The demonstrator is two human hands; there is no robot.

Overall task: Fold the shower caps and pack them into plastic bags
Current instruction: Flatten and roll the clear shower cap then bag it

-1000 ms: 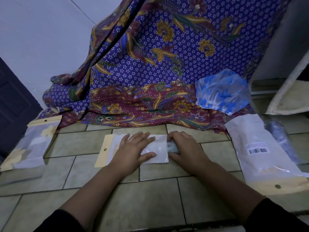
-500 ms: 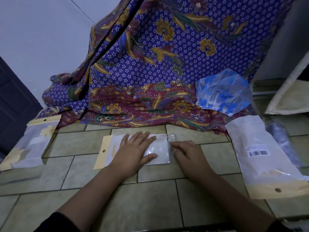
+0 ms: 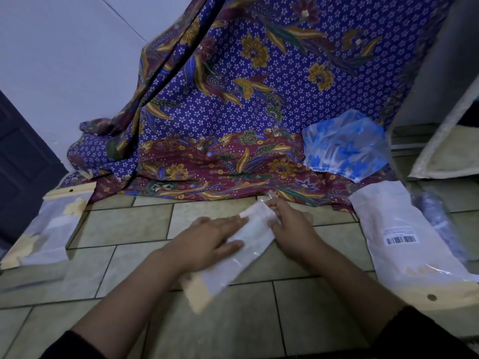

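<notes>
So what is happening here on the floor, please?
A person is packing a shower cap into a clear plastic bag on the tiled floor. The left hand lies flat on the bag, and the right hand works at its far end. The bag lies at a slant, its cream header toward the person. A finished pack lies at the left, a stack of bags at the right.

The batik cloth (image 3: pixel 259 104) is purple-blue with small white flowers, large gold and green leaves, and a dark red border. The shower cap (image 3: pixel 344 146) in its clear bag is white with blue flowers. The floor tiles (image 3: pixel 311 320) are pale olive-beige with dark joints. The plastic bag (image 3: pixel 233 265) is clear with a cream-yellow header. The sleeves (image 3: pixel 425 332) are black.
</notes>
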